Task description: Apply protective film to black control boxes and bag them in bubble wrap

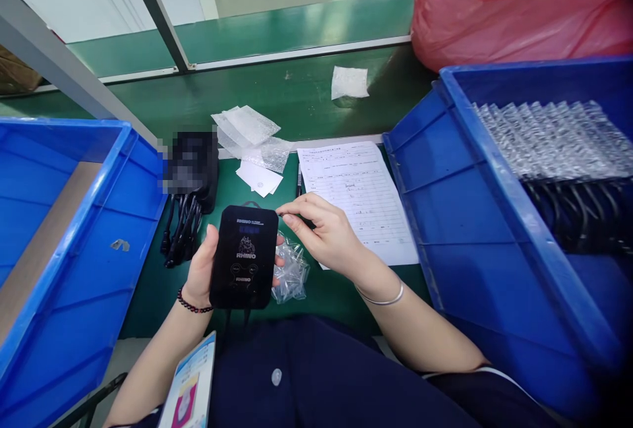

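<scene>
A flat black box-shaped device (244,256) with rounded corners and RHINO lettering faces up in front of me. My left hand (200,268) is closed around it, thumb along the left side and fingertips showing at the right. At the device's upper right corner, my right hand (324,233) pinches something small and dark, too small to name. A thin dark loop shows above the device's top edge, and dark cords hang below it. Beside the left fingertips lies a pile of clear plastic pieces (293,275).
Blue bins (415,171) flank the workspace; the right one holds bubble-wrapped items (554,138) and black cables. A black stack with bundled cords (185,223), foam sheets (247,128), white cards (260,179), a pen (299,181) and a printed form (356,200) lie ahead. A red bag (519,26) stands behind.
</scene>
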{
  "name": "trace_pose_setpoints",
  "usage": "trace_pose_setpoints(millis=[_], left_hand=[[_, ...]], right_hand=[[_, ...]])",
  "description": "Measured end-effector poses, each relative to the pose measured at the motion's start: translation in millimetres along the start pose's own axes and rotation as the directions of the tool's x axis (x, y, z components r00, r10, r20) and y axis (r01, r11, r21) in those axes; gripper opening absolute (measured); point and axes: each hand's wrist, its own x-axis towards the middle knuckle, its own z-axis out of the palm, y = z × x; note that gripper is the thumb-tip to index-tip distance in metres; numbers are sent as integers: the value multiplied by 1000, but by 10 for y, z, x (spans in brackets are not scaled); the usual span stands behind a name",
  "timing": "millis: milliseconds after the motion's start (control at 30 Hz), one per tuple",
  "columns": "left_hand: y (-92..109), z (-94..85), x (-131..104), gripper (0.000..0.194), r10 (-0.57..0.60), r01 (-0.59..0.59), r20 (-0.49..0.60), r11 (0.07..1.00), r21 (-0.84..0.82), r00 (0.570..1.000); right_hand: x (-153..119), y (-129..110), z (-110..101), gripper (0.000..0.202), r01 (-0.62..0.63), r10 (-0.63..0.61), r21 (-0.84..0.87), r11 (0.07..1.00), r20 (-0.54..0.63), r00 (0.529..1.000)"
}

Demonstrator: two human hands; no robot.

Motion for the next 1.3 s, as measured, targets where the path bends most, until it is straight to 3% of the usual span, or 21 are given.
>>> trace_pose_setpoints(millis=[300, 1300], left_hand=[[7, 20, 5, 74, -14, 14, -23, 1000, -2, 1000], [23, 60, 12, 74, -26, 26, -2, 1000, -7, 1000]], right_hand=[[-6, -7, -18, 19, -14, 16, -44, 999, 45, 999], [-13, -36, -48, 20, -2, 5, -75, 997, 40, 999]])
